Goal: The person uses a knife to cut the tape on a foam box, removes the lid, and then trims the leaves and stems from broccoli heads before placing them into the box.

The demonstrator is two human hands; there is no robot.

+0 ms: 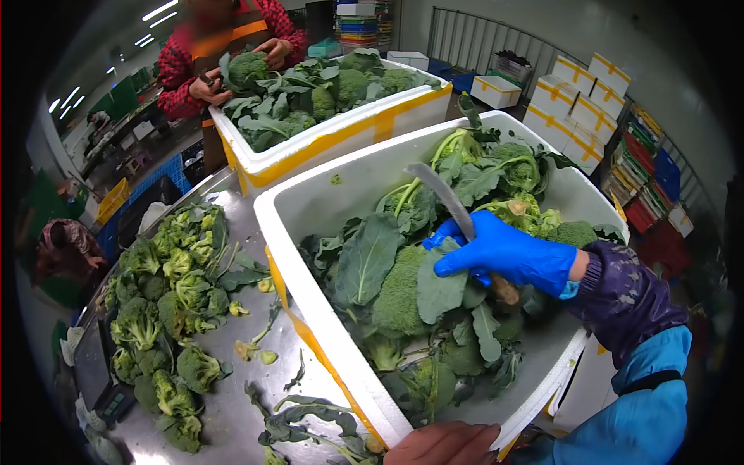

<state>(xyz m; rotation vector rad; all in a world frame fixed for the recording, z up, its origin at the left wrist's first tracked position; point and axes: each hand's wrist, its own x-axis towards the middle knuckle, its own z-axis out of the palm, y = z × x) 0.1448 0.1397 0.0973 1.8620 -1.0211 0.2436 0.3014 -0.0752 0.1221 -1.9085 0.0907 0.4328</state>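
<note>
Big white foam box (341, 201) front & centre, packed w/ broccoli (399, 291): leafy heads piled loose, nearest one lying just under the glove. Prob. hefty for their bulk, w/ dense crown, stiff thick stalk, floppy leaves all round. Crown likely crumbly, so best taken by the stalk or cupped from below, not squeezed on top. Leaves maybe slick. Box itself prob. light & brittle at the rim.

Right hand (508, 256), blue glove, closed firm round the handle of the knife (449, 203), blade pointing up & away over the heap. Thin blade, presumably sharp: handle only. Left hand (443, 446) bare, down at the box's near rim by the bottom edge; mostly cut off, can't tell if spread or curled.

Room: busy packing hall, strip lights (159, 12) overhead, stacked white boxes (573, 93) & coloured crates (647, 174) on the right. Second foam box (333, 136) just behind the first, also full, w/ a co-worker (232, 46) in red check holding a head over it. Steel table (232, 387) to the left, smooth, prob. slippery. On it a heap of trimmed florets (167, 294), then leaf scraps (302, 415) nearer the camera.
</note>
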